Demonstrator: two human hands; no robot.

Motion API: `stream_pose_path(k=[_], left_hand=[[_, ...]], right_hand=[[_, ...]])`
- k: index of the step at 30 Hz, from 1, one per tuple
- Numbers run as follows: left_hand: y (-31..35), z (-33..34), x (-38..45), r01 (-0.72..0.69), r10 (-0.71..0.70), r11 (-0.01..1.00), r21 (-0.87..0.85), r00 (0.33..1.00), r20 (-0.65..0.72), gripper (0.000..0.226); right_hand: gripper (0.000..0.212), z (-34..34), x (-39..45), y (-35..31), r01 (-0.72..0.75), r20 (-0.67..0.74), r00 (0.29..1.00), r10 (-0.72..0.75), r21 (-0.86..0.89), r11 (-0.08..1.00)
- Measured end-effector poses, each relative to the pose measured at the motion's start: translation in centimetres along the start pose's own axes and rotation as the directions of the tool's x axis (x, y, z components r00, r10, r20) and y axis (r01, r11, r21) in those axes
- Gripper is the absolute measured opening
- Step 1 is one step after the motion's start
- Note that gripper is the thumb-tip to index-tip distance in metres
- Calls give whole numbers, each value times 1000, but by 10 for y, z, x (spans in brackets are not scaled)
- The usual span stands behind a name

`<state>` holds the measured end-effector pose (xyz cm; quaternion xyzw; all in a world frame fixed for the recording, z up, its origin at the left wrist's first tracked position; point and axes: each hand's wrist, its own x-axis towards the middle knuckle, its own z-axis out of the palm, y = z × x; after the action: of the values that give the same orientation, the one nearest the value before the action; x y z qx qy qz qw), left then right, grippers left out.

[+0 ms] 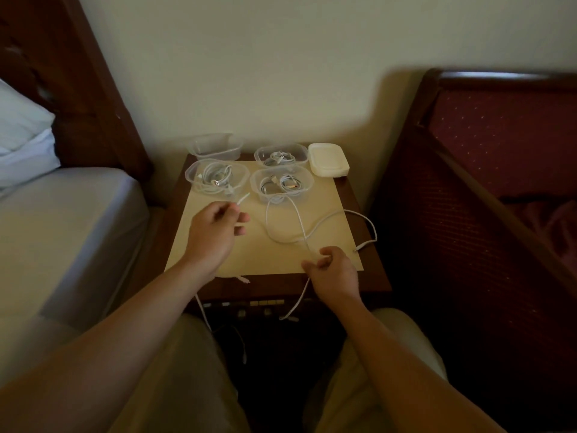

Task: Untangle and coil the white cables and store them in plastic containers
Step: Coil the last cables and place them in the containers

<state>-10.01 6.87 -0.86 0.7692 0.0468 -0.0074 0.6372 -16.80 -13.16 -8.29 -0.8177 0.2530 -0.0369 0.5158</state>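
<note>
Head view, bedside table between two beds. I see the left hand point(215, 232) raised over the tan mat point(327, 214), its thumb and forefinger pinching the plug end of a white cable point(242, 200), the other fingers loosely curled beneath. The right hand point(332, 271) sits at the mat's near edge with its fingers curled round the loose white cable point(299, 225), which loops across the mat toward the near-right container point(281, 184) and trails off the table's front edge point(299, 296). A further length arcs along the right side of the mat and ends in a plug point(359, 246) just beside the right hand. Whether these lengths belong to one cable or several, I cannot tell.

Four clear plastic containers stand at the back of the dark wooden table point(368, 270): the near-left container point(215, 178), the near-right one and the far-right container point(279, 154) each hold coiled white cables; the far-left container point(215, 145) shows no cable. A stack of cream lids point(327, 159) lies just right of the far-right container. Another plug end point(243, 279) rests on the table's front edge below the left wrist.
</note>
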Motion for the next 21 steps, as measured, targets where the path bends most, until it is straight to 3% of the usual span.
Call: stream_pose_path(k=[2,5,6,8,10,12,14,16,18,20,21], left_hand=[[4,-1,-10,16,-14,999,-36,998,58,14],[15,5,-24,163,-133,950,-268,983,124,13],[18,7,-28,224,-177,905,-363,972,158,12],[23,11,-37,333,-248,790,-515,942,228,11],[27,14,-46,420,-288,653,-631,907,306,13],[30,16,-54,469,-291,556,-686,883,368,14],[32,15,-60,437,-270,578,-689,900,343,17],[33,9,-62,369,-274,616,-696,929,250,16],[31,-2,-62,313,-295,655,-688,944,149,13],[25,-13,-63,259,-273,810,-526,961,52,13],[21,-18,-66,222,-232,916,-333,973,11,17]], right_hand=[[52,1,-9,-8,40,-7,999,-40,-46,998],[51,3,-31,-22,290,-90,947,-310,-180,940],[49,4,-39,-28,353,-45,930,-364,-153,923],[50,7,-55,-38,385,189,909,-372,-40,922],[53,11,-68,-42,430,420,825,-377,-34,902],[35,13,-76,-38,422,505,775,-380,35,906],[17,11,-84,-34,330,491,805,-332,93,939],[18,5,-87,-28,293,471,830,-297,85,952],[19,-7,-91,-27,299,503,811,-299,82,951],[23,-17,-97,-29,301,526,785,-327,137,944],[25,-22,-100,-30,279,522,784,-337,190,941]])
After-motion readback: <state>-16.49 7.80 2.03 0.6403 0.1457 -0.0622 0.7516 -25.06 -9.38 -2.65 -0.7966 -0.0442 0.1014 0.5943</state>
